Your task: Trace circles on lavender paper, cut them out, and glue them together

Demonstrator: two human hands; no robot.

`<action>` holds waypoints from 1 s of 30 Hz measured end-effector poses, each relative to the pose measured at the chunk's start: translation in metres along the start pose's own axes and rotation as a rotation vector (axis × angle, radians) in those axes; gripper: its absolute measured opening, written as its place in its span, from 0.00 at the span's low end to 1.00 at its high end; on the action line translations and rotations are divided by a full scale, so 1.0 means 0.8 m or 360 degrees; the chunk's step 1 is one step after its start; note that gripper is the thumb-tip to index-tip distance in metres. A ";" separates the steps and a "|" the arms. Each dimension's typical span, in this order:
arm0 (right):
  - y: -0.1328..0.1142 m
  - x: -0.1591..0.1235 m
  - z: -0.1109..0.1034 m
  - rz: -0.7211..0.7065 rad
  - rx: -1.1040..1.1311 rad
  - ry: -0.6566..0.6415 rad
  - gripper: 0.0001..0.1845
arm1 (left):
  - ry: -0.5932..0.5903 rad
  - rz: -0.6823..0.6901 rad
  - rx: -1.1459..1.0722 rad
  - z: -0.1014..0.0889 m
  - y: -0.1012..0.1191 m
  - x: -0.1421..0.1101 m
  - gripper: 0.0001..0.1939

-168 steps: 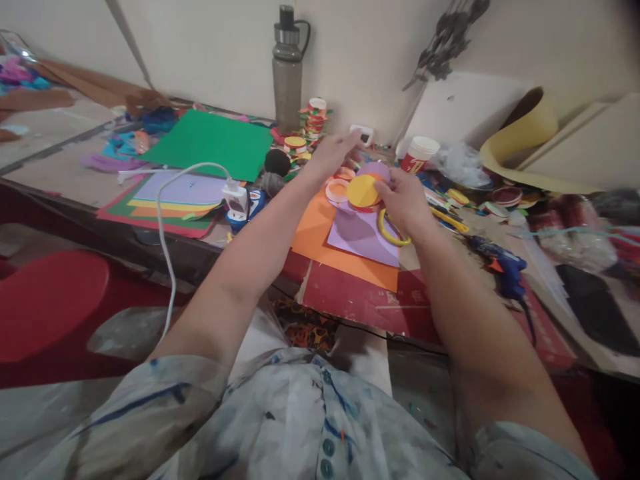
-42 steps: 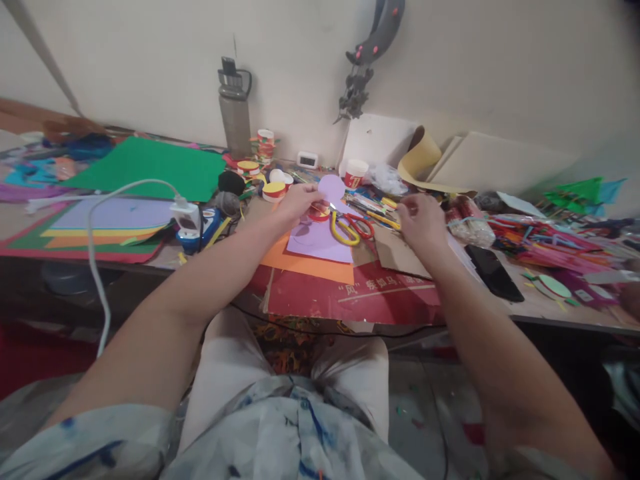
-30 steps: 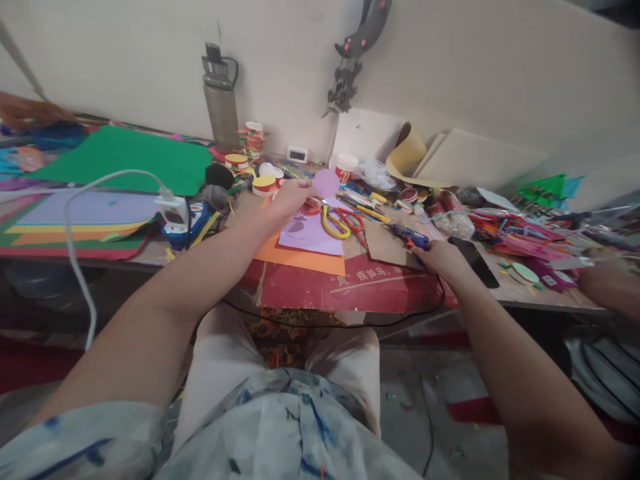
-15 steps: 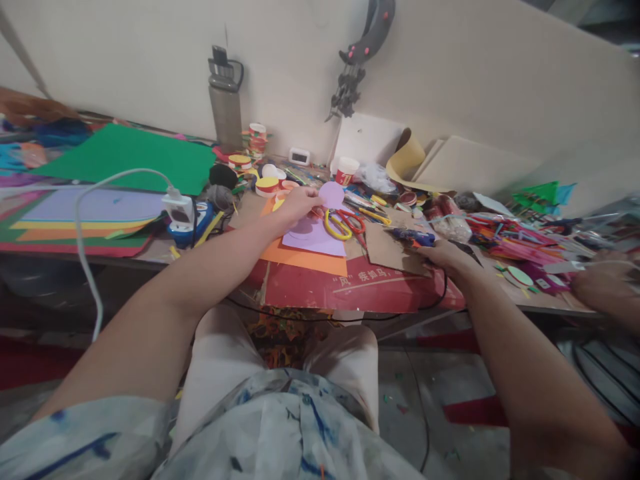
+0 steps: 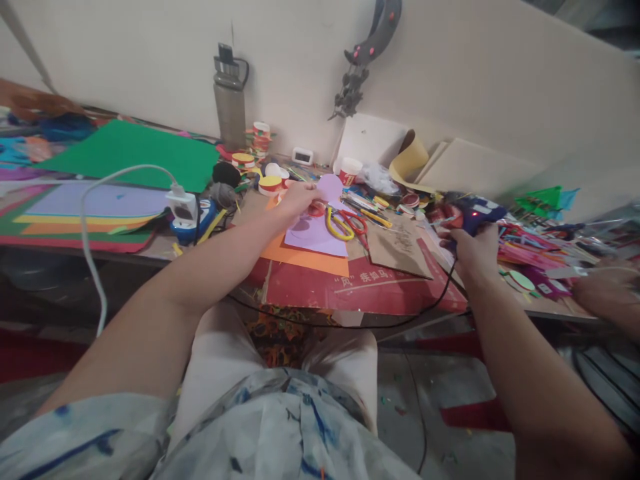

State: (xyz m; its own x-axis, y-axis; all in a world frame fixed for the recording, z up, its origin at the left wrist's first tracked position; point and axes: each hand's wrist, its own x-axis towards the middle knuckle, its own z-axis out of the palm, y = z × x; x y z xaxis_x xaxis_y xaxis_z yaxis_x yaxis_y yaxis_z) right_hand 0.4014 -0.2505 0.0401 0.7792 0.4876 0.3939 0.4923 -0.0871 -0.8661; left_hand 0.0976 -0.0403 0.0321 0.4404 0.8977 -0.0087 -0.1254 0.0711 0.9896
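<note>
My left hand pinches a lilac paper disc just above the lilac sheet that lies on an orange sheet. My right hand is closed round a blue glue gun, lifted off the table at the right, its black cord hanging down along the table's front edge. Yellow-handled scissors and red-handled scissors lie between the hands, beside a brown card piece.
A grey bottle stands at the wall. Green and stacked coloured sheets and a white plug with cable lie at the left. Coloured sticks and scraps clutter the right, where another person's hand rests. Red card overhangs the front edge.
My right hand left the middle of the table, went right, took hold of the blue glue gun and lifted it. My left hand kept hold of the lilac disc.
</note>
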 end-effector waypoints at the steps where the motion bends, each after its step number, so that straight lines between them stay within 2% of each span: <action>1: -0.008 -0.002 0.007 -0.0004 0.0146 -0.0012 0.15 | 0.0030 0.0000 0.0000 0.001 0.001 0.000 0.15; 4: -0.039 -0.014 0.040 -0.0084 0.0388 -0.0154 0.19 | 0.0071 0.0020 -0.0028 0.002 0.008 -0.002 0.14; 8: -0.086 -0.027 0.113 -0.0458 0.0270 -0.0400 0.18 | 0.0084 0.0073 -0.0129 -0.006 0.018 -0.004 0.11; 11: -0.114 -0.029 0.170 -0.0749 0.0230 -0.0552 0.19 | 0.0190 0.0071 -0.0201 -0.013 0.024 -0.001 0.11; 14: -0.122 -0.029 0.209 -0.0884 0.0234 -0.0654 0.22 | 0.0253 0.0047 -0.0214 -0.018 0.024 0.002 0.13; 17: -0.107 -0.034 0.226 -0.0804 0.0246 -0.0703 0.23 | 0.0270 0.0019 -0.0147 -0.019 0.019 0.003 0.16; 20: -0.088 -0.038 0.221 -0.0566 0.0298 -0.0693 0.18 | 0.0278 0.0027 -0.0101 -0.020 0.013 0.006 0.16; 23: -0.084 -0.039 0.194 -0.0341 0.0470 -0.0646 0.15 | 0.0284 0.0048 -0.0087 -0.022 0.008 0.008 0.15; 25: -0.088 -0.040 0.162 -0.0209 0.0611 -0.0624 0.17 | 0.0303 0.0052 -0.0073 -0.022 0.007 0.009 0.15; 28: -0.091 -0.051 0.095 -0.0029 0.0690 -0.0509 0.17 | 0.0295 0.0061 -0.0079 -0.022 0.009 0.009 0.14; 30: -0.092 -0.067 0.047 0.0072 0.0622 -0.0573 0.13 | 0.0291 0.0064 -0.0097 -0.021 0.009 0.010 0.13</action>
State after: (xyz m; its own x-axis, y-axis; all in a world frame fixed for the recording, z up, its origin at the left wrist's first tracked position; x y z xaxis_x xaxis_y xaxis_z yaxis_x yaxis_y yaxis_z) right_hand 0.3088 -0.2377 0.0715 0.5798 0.7643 0.2821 0.2263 0.1816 -0.9570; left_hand 0.0852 -0.0252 0.0369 0.2656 0.9641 -0.0009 -0.1957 0.0549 0.9791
